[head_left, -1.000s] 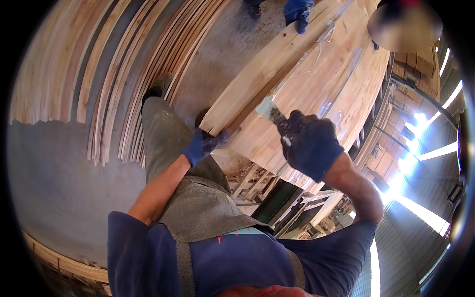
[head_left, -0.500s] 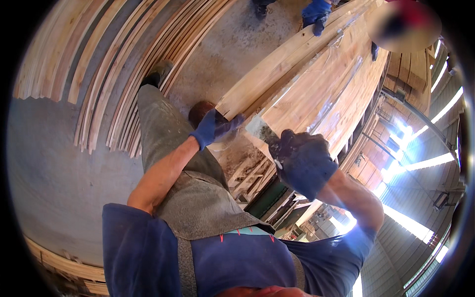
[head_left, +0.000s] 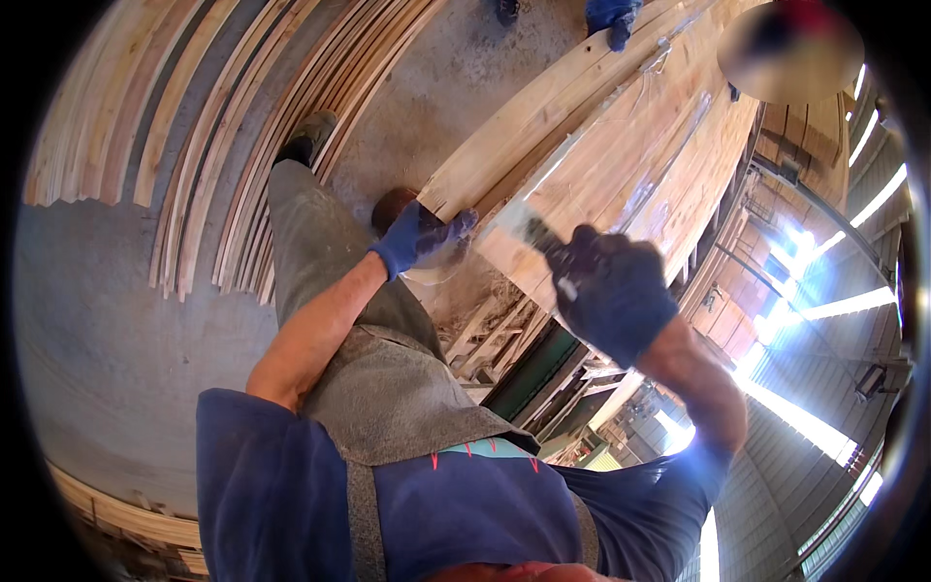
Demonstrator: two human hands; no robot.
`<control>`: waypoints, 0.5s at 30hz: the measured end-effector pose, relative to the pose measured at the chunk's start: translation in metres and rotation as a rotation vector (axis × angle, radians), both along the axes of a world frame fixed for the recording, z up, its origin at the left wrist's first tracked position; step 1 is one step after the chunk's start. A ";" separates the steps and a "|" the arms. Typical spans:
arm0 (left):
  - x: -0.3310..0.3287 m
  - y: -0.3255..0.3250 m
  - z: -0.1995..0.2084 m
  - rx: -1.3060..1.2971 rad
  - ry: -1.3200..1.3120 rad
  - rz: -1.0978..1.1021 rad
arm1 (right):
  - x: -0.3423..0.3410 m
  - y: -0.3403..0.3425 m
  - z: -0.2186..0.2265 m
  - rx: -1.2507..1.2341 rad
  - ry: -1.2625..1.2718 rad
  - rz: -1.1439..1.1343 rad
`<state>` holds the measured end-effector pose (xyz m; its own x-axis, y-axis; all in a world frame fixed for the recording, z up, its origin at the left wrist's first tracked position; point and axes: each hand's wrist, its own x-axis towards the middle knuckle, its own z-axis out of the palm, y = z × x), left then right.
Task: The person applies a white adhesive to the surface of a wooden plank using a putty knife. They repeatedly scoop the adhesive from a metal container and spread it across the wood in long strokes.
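Observation:
My left hand (head_left: 419, 238), in a blue glove, grips the near end of a long pale wooden plank (head_left: 504, 145). Beside that plank lies a wider wooden panel (head_left: 606, 179) with a whitish wet streak along its edge. My right hand (head_left: 616, 294), gloved in dark blue with white smears, is closed round a flat scraper-like spreader (head_left: 535, 233). Its blade rests at the panel's near corner; the handle is mostly hidden by the fingers. At the far end, another person's blue-gloved hand (head_left: 613, 19) holds the plank.
Long wooden strips (head_left: 208, 126) lie in rows on the grey floor (head_left: 107, 310) at the left. Wood scraps (head_left: 495, 335) lie below the panel, near a green metal part (head_left: 543, 373). A person with a blurred head (head_left: 790, 53) stands at the far right, by stacked boards (head_left: 805, 126).
My right hand has shifted a little up and to the right with the spreader, along the panel's near end. My left hand stays on the plank's end.

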<state>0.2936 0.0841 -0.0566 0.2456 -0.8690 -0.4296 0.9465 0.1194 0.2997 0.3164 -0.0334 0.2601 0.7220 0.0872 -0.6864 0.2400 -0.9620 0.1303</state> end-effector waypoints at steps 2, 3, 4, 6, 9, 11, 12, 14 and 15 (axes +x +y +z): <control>-0.001 0.002 -0.009 -0.045 -0.146 0.023 | -0.009 0.015 -0.005 0.030 0.059 -0.062; -0.003 0.005 -0.012 -0.044 -0.260 0.016 | -0.014 0.019 -0.005 0.086 0.026 -0.181; 0.011 0.007 0.006 -0.014 -0.461 -0.036 | -0.019 0.022 -0.007 0.138 -0.013 -0.306; 0.014 0.006 0.013 0.011 -0.552 -0.041 | -0.011 0.031 -0.007 0.121 0.018 -0.269; 0.016 0.000 0.012 0.046 -0.430 -0.007 | -0.019 0.022 -0.012 0.157 -0.046 -0.312; 0.022 0.007 0.024 0.136 -0.612 -0.094 | -0.010 0.016 -0.011 -0.009 0.029 -0.196; 0.021 0.008 0.025 0.146 -0.596 -0.118 | 0.002 0.007 -0.012 -0.140 0.084 -0.071; 0.020 0.007 0.022 0.156 -0.568 -0.166 | 0.018 -0.023 -0.012 -0.204 0.064 -0.111; 0.020 0.005 0.021 0.171 -0.787 -0.149 | 0.021 -0.041 -0.015 -0.260 0.013 -0.084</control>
<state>0.3139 0.0892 -0.0353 0.4176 -0.8544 -0.3092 0.4537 -0.0988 0.8857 0.3377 -0.0744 0.2455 0.7103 -0.1532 -0.6870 0.1642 -0.9130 0.3734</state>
